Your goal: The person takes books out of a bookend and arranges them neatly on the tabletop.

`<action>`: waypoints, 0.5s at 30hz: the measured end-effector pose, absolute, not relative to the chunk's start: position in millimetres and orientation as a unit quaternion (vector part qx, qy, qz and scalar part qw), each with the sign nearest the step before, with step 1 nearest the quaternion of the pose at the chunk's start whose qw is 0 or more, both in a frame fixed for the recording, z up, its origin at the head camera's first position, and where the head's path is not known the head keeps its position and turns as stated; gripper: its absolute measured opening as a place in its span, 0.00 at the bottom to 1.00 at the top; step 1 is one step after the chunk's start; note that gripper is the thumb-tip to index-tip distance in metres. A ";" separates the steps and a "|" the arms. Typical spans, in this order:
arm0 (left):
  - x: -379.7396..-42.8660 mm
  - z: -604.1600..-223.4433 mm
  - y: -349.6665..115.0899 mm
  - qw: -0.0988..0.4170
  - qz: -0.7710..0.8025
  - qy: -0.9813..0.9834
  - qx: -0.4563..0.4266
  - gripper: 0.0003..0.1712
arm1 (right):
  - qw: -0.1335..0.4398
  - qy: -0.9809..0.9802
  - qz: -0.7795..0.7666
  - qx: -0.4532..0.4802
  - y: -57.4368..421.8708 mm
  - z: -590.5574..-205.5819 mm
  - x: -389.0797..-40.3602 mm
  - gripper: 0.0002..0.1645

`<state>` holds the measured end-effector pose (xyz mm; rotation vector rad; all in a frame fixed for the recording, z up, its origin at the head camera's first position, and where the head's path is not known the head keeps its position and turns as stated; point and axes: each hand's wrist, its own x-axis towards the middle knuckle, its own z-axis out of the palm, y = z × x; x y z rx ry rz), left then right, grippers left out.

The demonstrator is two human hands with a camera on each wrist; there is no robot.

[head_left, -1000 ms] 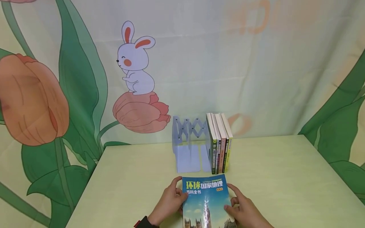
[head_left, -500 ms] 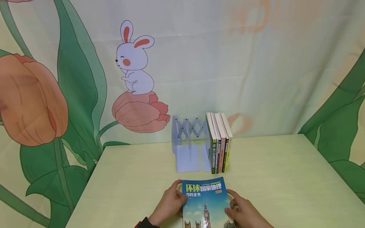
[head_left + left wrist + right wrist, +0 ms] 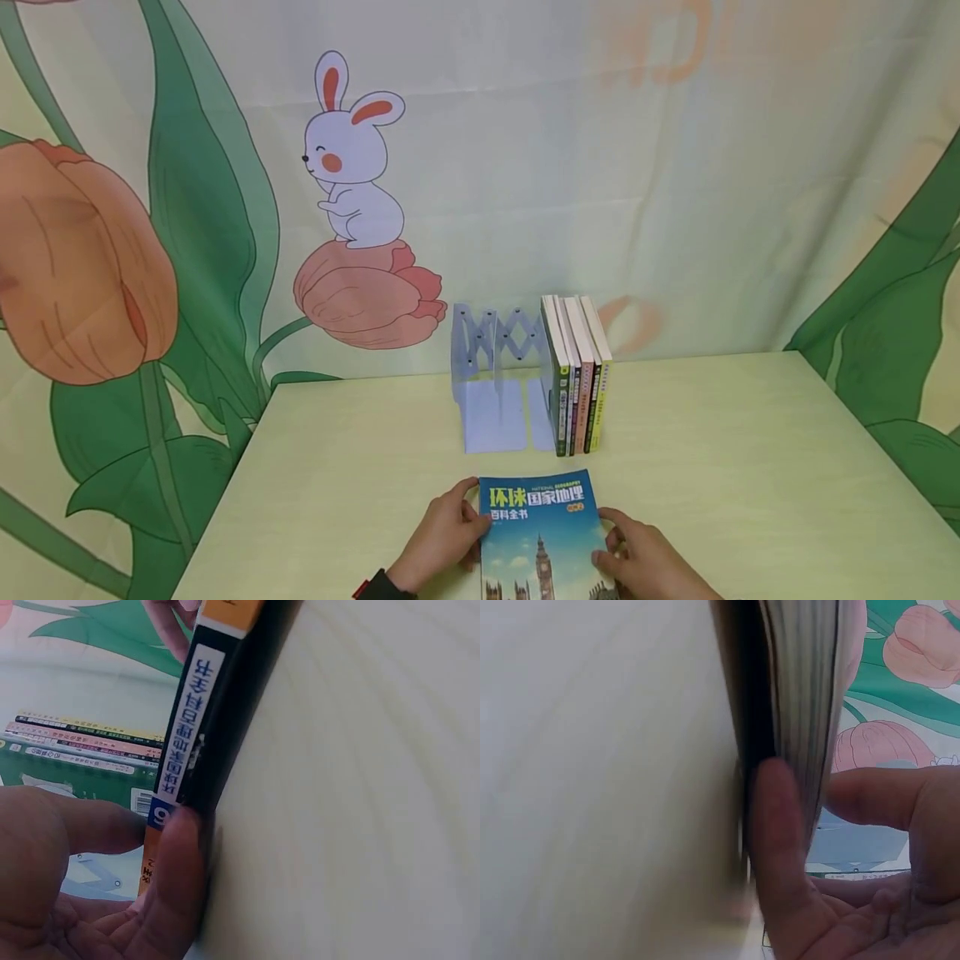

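In the head view a book (image 3: 538,521) with a blue cover and a clock tower picture lies between both hands at the bottom of the frame. Its lower end is cut off there. My left hand (image 3: 444,533) grips the left edge, thumb on the cover. Opposite it, my right hand (image 3: 647,554) pinches the right edge, thumb also on top. From the left wrist, the black and orange spine (image 3: 193,720) shows between thumb and fingers. The right wrist view has the page edges (image 3: 806,697) between the right thumb and fingers.
Behind the book, a pale blue expandable bookend (image 3: 495,417) stands on the light green table (image 3: 360,467). Several upright books (image 3: 581,400) lean together in its right side. A curtain (image 3: 525,167) printed with a rabbit and tulips hangs at the back.
The book and both hands have shifted slightly down in the head view, toward the person. Both hands keep their hold on its edges.
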<state>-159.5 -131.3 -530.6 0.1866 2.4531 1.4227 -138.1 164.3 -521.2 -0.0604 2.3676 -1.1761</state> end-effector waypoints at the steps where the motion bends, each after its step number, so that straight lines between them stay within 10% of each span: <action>1: -159.5 -530.9 -131.5 0.146 0.486 0.859 0.066 0.38 | 0.246 0.868 -0.431 -0.022 164.4 -521.4 -138.0 0.40; 15: -158.6 -529.2 -132.5 0.145 0.462 0.872 0.065 0.38 | 0.232 0.879 -0.414 -0.035 163.8 -521.1 -137.5 0.36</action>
